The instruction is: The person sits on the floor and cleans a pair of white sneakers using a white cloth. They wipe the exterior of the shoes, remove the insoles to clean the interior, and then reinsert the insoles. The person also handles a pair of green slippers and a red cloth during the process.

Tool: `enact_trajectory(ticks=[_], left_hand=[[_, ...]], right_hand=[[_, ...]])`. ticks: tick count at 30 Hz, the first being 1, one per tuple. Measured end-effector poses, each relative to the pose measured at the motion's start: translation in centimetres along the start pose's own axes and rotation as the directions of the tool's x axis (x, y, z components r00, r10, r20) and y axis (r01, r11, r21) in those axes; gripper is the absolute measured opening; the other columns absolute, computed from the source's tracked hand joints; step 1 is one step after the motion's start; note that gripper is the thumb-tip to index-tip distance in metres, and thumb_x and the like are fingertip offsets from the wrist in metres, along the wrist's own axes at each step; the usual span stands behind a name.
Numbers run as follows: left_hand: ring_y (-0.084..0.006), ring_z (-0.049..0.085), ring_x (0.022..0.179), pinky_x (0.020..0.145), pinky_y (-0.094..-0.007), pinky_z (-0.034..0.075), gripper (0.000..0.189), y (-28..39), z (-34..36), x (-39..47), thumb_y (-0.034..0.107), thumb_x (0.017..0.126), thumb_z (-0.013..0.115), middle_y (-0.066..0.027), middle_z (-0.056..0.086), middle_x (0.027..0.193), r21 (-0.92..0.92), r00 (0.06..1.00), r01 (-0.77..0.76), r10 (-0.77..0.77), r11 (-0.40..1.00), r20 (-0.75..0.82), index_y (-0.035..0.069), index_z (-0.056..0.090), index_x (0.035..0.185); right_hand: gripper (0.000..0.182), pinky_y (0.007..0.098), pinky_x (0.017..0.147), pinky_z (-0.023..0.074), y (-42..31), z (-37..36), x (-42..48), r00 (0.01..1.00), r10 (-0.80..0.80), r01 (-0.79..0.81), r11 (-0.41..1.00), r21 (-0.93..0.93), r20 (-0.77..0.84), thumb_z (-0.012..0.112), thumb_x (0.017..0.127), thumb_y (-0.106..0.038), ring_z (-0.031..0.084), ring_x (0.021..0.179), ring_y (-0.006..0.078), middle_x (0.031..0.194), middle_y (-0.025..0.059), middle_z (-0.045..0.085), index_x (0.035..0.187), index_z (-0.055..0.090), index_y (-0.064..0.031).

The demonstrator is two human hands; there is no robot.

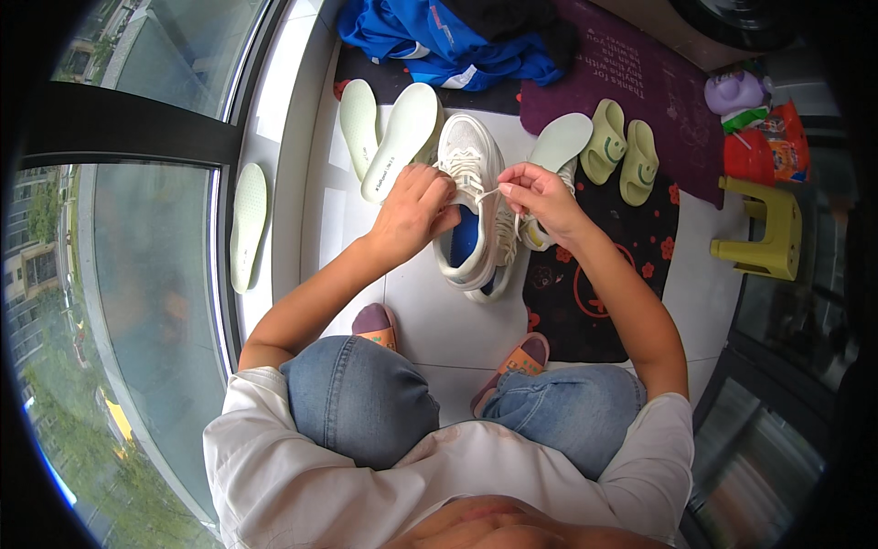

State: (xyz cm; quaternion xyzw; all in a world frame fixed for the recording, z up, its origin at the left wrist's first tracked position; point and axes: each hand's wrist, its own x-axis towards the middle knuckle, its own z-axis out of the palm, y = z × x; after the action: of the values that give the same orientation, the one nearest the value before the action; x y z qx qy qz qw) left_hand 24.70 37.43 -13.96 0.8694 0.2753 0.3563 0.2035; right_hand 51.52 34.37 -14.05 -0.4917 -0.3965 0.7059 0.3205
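A white lace-up sneaker [491, 165] with a blue inside stands in front of me, toe pointing away. My right hand [542, 199] pinches a white shoelace [488, 195] between thumb and fingertips at the shoe's right side. On the other side my left hand [417, 211] has its fingers curled at the collar and lacing; what its fingertips hold is hidden. Another light sneaker [506, 240] lies partly under the first. Pale green insoles [403, 137] lie to the left, and one more insole [561, 141] rests at a further shoe on the right.
A single insole [248, 226] lies on the window ledge. Green slides [639, 161] stand on dark mats [597, 309] at the right, beyond them a yellow-green plastic stool [775, 233]. Blue clothing [439, 41] is heaped at the far side. My slippered feet are on the tiles.
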Motion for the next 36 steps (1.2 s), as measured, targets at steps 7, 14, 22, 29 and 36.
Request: enact_trajectory(ticks=[7,14,22,29,36], left_hand=[[-0.0334,0.061,0.092,0.084,-0.0417,0.051,0.029,0.8,-0.1,0.5,-0.003,0.077,0.074,-0.0129,0.061,0.099,-0.254,0.968,0.089,-0.144,0.963,-0.206,0.002,0.056,0.099],[-0.0304,0.059,0.098,0.09,-0.0414,0.047,0.034,3.4,-1.1,3.1,0.005,0.074,0.082,-0.0108,0.059,0.105,-0.03,0.986,0.137,-0.139,0.99,-0.089,0.006,0.061,0.101],[-0.0263,0.06,0.085,0.086,-0.0389,0.047,0.023,2.1,-1.0,2.2,0.012,0.081,0.084,-0.0068,0.061,0.086,-0.007,0.978,0.134,-0.134,0.991,-0.159,0.008,0.066,0.095],[-0.0209,0.064,0.097,0.086,-0.0333,0.053,0.022,-3.5,-0.2,1.4,0.022,0.096,0.076,-0.0084,0.065,0.103,-0.392,0.884,0.463,-0.447,0.795,0.136,0.002,0.069,0.1],[-0.0355,0.062,0.117,0.099,-0.0441,0.053,0.067,-9.8,1.9,-0.7,0.04,0.086,0.084,-0.018,0.061,0.126,0.407,0.796,0.542,-0.605,0.735,0.032,0.015,0.056,0.141]], right_hand=[[0.078,0.0408,0.115,0.0404,1.0,1.1,-0.5,0.969,0.069,-0.202,0.776,0.598,0.237,0.064,0.101,-0.052,0.053,0.135,0.0215,0.144,0.0081,0.056,0.157,0.036,-0.0063],[0.072,0.0393,0.109,0.0514,0.4,3.9,0.0,0.982,0.137,-0.191,0.716,0.671,0.133,0.032,0.108,-0.063,0.061,0.129,0.0225,0.144,0.0109,0.059,0.155,0.042,-0.0092],[0.08,0.041,0.107,0.0549,1.7,4.2,0.1,0.968,0.188,-0.249,0.802,0.544,0.165,0.021,0.105,-0.071,0.06,0.132,0.0235,0.145,0.0109,0.058,0.158,0.037,-0.0134],[0.077,0.0415,0.11,0.0496,4.1,1.5,0.6,0.957,0.269,-0.278,0.747,0.603,0.107,0.031,0.104,-0.071,0.059,0.129,0.0232,0.144,0.0088,0.059,0.153,0.045,-0.0126],[0.078,0.0499,0.113,0.0476,2.0,0.4,-0.4,0.961,0.274,-0.2,0.746,0.636,-0.019,0.022,0.106,-0.069,0.057,0.133,0.0303,0.147,0.0129,0.056,0.154,0.045,-0.0121]])
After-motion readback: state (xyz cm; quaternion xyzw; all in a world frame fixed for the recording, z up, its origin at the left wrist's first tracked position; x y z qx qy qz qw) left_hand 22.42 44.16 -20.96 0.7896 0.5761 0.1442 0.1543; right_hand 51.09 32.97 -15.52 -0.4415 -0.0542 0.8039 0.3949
